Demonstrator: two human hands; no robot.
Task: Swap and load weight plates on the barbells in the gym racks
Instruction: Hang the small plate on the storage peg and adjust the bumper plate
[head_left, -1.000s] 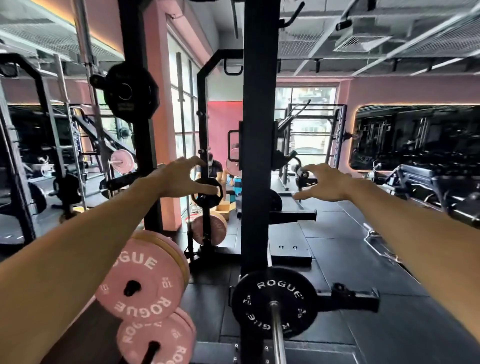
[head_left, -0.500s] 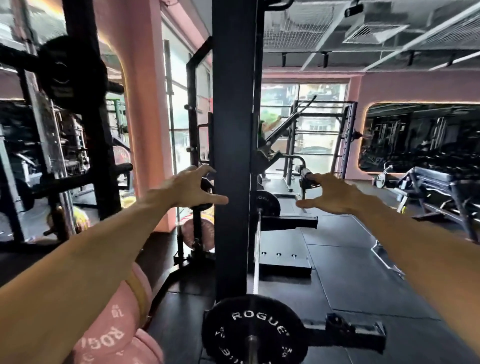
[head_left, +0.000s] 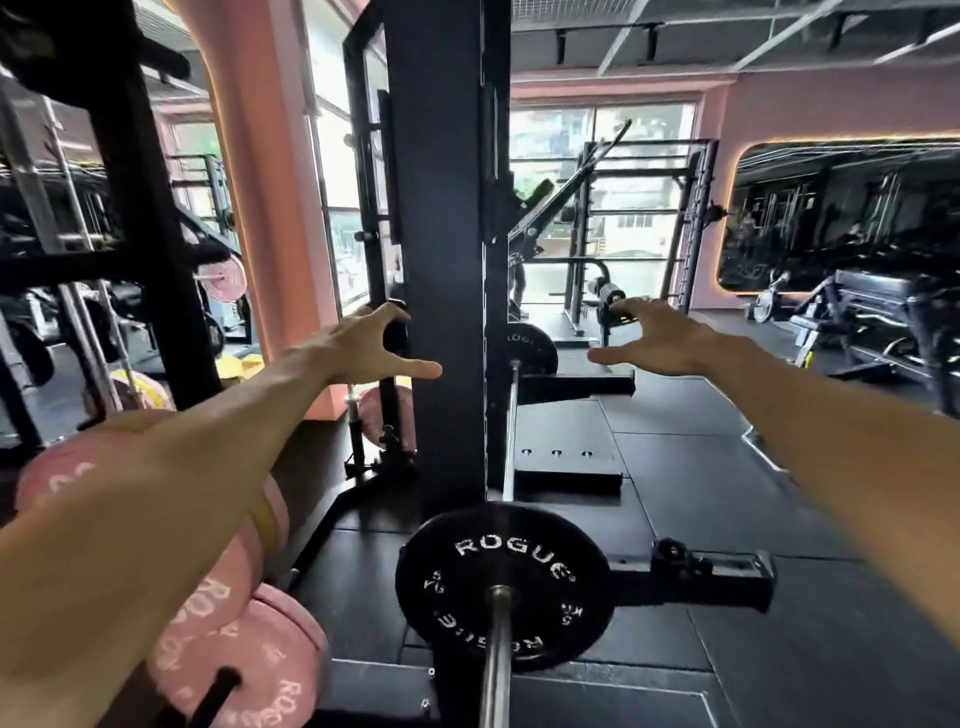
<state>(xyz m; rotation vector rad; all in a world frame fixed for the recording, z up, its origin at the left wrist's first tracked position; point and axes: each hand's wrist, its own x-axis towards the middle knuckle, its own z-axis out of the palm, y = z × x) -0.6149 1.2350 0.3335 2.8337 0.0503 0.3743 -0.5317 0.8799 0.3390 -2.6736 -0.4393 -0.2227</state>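
Note:
A black ROGUE plate (head_left: 503, 584) sits on the near end of a steel barbell (head_left: 496, 660) that runs away from me past the black rack upright (head_left: 447, 249). A second black plate (head_left: 530, 349) is on the bar's far end. Both my arms reach forward at chest height. My left hand (head_left: 371, 345) is spread in the air just left of the upright, holding nothing. My right hand (head_left: 652, 340) is spread in the air right of the upright, also holding nothing. Pink ROGUE plates (head_left: 249, 660) hang on storage pegs at lower left.
A pink pillar (head_left: 260, 208) and another rack (head_left: 140, 223) stand at left, with more pink plates (head_left: 223, 278) behind. A safety arm (head_left: 696, 577) juts right from the upright near the floor. Benches and machines (head_left: 872, 312) fill the right side, on black rubber flooring (head_left: 727, 519).
My view has moved forward and left, so the upright and the near black plate loom larger. Both hands stay spread and have drawn nearer the upright.

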